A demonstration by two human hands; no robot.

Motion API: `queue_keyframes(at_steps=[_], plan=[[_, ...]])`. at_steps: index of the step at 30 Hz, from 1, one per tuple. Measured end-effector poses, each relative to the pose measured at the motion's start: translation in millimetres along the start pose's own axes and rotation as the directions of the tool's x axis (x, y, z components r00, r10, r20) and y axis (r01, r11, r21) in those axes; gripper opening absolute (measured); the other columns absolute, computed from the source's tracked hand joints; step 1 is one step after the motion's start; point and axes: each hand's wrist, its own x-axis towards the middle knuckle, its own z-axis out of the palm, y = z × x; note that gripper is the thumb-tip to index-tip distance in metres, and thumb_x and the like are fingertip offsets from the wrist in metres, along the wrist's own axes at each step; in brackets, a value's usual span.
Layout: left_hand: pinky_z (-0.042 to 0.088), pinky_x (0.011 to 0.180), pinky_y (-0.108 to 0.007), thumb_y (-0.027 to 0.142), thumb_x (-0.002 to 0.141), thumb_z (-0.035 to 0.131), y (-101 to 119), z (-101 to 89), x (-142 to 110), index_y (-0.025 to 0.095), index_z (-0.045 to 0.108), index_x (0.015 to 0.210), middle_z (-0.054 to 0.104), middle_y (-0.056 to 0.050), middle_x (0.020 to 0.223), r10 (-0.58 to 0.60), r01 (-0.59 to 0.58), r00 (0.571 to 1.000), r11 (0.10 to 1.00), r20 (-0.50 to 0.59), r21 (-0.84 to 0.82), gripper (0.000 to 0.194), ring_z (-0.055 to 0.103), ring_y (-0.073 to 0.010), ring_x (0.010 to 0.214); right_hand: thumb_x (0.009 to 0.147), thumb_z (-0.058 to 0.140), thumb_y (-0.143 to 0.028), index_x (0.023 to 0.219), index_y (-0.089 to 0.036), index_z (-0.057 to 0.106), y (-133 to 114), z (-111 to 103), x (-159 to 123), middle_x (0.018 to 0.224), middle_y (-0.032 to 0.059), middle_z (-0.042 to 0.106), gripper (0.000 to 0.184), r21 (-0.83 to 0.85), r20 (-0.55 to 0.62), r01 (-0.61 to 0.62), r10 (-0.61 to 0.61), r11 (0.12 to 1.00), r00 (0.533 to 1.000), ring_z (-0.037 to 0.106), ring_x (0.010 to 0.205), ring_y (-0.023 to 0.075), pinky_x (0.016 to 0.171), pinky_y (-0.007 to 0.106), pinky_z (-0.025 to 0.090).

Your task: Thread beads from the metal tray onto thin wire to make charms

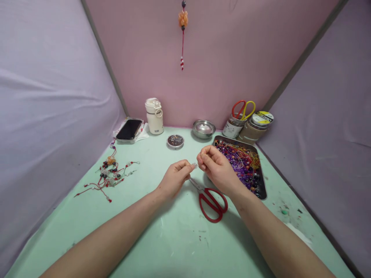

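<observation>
Over the middle of the table, my left hand [179,173] pinches a small cluster of clear beads [195,165] between thumb and fingertips. Just to its right is my right hand [213,164], its thumb and fingers pinched together close to the beads. Whatever lies between those right fingertips is too small to make out. Red-handled scissors [213,204] rest on the table below the hands, their blades partly hidden by my left hand. Behind my right hand sits a dark tray [262,181] of purple, black and orange beads with coloured threads, partly covered by that hand.
Beaded charms [110,173] lie at the left, near a phone [129,129]. Along the back stand a white bottle [155,117], a round case [175,141], a steel bowl [203,129], a jar holding scissors [232,127] and a thread spool [262,117]. A beaded pendant [182,19] hangs above.
</observation>
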Motion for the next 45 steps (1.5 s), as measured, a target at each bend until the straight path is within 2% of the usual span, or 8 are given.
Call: queue_keyframes(at_steps=[8,12,17,27,33,38,40,45], plan=[[0.023,0.054,-0.026,0.044,0.08,0.056,-4.3,-5.7,3.3,0.02,0.033,0.057,0.024,0.006,0.058,-0.041,0.029,0.98,0.997,0.193,0.066,0.041,0.022,-0.0094,0.054,0.089,0.051,-0.032,0.076,-0.022,0.046,-5.2,-2.9,-0.7,0.068,-0.0027,0.047,0.018,-0.162,0.035,0.034,-0.029,0.986,0.999,0.038,0.059,0.011,0.058,0.027,0.031],[0.027,0.056,-0.026,0.039,0.084,0.052,-3.3,-7.5,1.4,0.019,0.035,0.057,0.03,0.005,0.059,0.124,-0.155,0.986,0.935,0.116,0.319,0.037,0.029,-0.01,0.057,0.087,0.055,-0.036,0.076,-0.022,0.046,-2.1,-3.4,0.3,0.069,-0.0022,0.048,0.02,-0.101,0.016,-0.005,0.007,0.995,1.0,0.039,0.061,0.0114,0.058,0.027,0.033],[0.03,0.059,-0.025,0.025,0.084,0.049,-7.1,-9.4,0.9,0.018,0.037,0.056,0.037,0.004,0.06,0.363,-0.355,0.927,0.771,0.094,0.529,0.032,0.036,-0.0102,0.059,0.085,0.059,-0.034,0.075,-0.021,0.048,0.4,-1.9,0.8,0.07,-0.003,0.051,0.02,0.05,0.019,-0.092,0.091,0.994,0.996,0.04,0.06,0.0096,0.058,0.025,0.032],[0.031,0.058,-0.025,0.025,0.085,0.048,-13.0,-10.6,1.3,0.019,0.036,0.057,0.035,0.004,0.06,0.419,-0.346,0.908,0.773,-0.018,0.532,0.031,0.036,-0.0103,0.058,0.078,0.067,-0.038,0.079,-0.018,0.062,-5.6,-7.0,2.5,0.083,0.0034,0.065,0.021,0.24,0.029,-0.273,0.274,0.932,0.961,0.057,0.07,0.0102,0.069,0.025,0.046],[0.033,0.06,-0.025,0.028,0.085,0.048,-14.1,-9.2,0.0,0.019,0.035,0.057,0.036,0.004,0.06,0.415,-0.326,0.906,0.81,-0.084,0.487,0.032,0.036,-0.0107,0.059,0.08,0.065,-0.039,0.091,-0.017,0.064,-4.9,-6.3,5.6,0.099,0.0101,0.07,0.024,0.337,-0.035,-0.276,0.305,0.9,0.952,0.065,0.089,0.0165,0.084,0.031,0.051],[0.033,0.06,-0.025,0.032,0.086,0.047,-14.6,-10.5,0.6,0.02,0.035,0.058,0.035,0.004,0.061,0.428,-0.309,0.892,0.811,-0.144,0.498,0.033,0.035,-0.011,0.059,0.075,0.07,-0.038,0.099,-0.023,0.058,-1.7,-5.7,8.0,0.113,0.0064,0.062,0.03,0.242,-0.253,-0.142,0.204,0.96,0.946,0.067,0.083,0.0165,0.077,0.033,0.052],[0.032,0.059,-0.025,0.032,0.086,0.047,-14.3,-11.1,0.9,0.02,0.034,0.058,0.035,0.004,0.061,0.434,-0.301,0.886,0.806,-0.163,0.51,0.033,0.035,-0.011,0.059,0.074,0.07,-0.038,0.096,-0.024,0.058,0.0,-7.2,8.2,0.105,0.0025,0.06,0.029,0.156,-0.329,-0.108,0.154,0.982,0.932,0.065,0.076,0.0134,0.069,0.029,0.051],[0.032,0.059,-0.025,0.028,0.086,0.046,-16.5,-10.9,0.3,0.02,0.035,0.057,0.035,0.004,0.061,0.483,-0.341,0.867,0.755,-0.123,0.559,0.032,0.035,-0.0112,0.059,0.077,0.067,-0.039,0.077,-0.018,0.062,4.6,-7.3,4.8,0.077,0.0022,0.06,0.022,-0.084,-0.179,-0.21,0.192,0.974,0.965,0.055,0.068,0.0115,0.061,0.025,0.044]])
